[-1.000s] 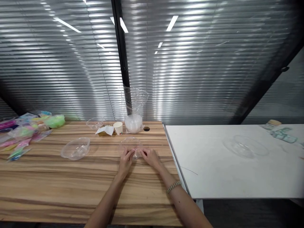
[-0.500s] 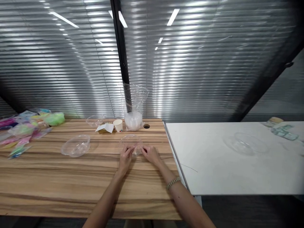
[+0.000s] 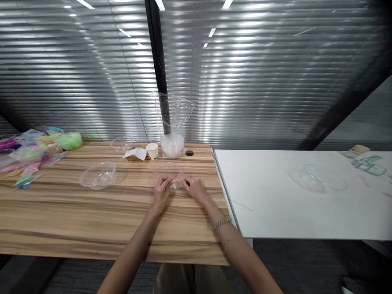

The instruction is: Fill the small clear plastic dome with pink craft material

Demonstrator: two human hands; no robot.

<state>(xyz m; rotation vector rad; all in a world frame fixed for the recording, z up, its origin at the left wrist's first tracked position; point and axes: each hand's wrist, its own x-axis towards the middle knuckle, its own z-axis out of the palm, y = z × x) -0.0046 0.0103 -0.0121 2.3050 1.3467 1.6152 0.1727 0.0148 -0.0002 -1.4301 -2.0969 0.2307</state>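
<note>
A clear plastic bowl (image 3: 169, 171) sits on the wooden table (image 3: 76, 212) straight ahead of me. My left hand (image 3: 161, 193) and my right hand (image 3: 193, 188) both rest at its near rim, fingertips pinching the plastic edge between them. A beaded bracelet (image 3: 221, 223) circles my right wrist.
A second clear bowl (image 3: 98, 175) lies to the left. Coloured packets (image 3: 27, 157) are piled at the far left. A paper cup (image 3: 152, 151), a white paper scrap and a plastic bag of white stuff (image 3: 172, 141) stand at the back. A white table (image 3: 294, 204) adjoins on the right with clear bowls (image 3: 318, 179).
The camera has tilted up and back a little, so everything sits higher in the picture. Both hands stay at the bowl's near rim.
</note>
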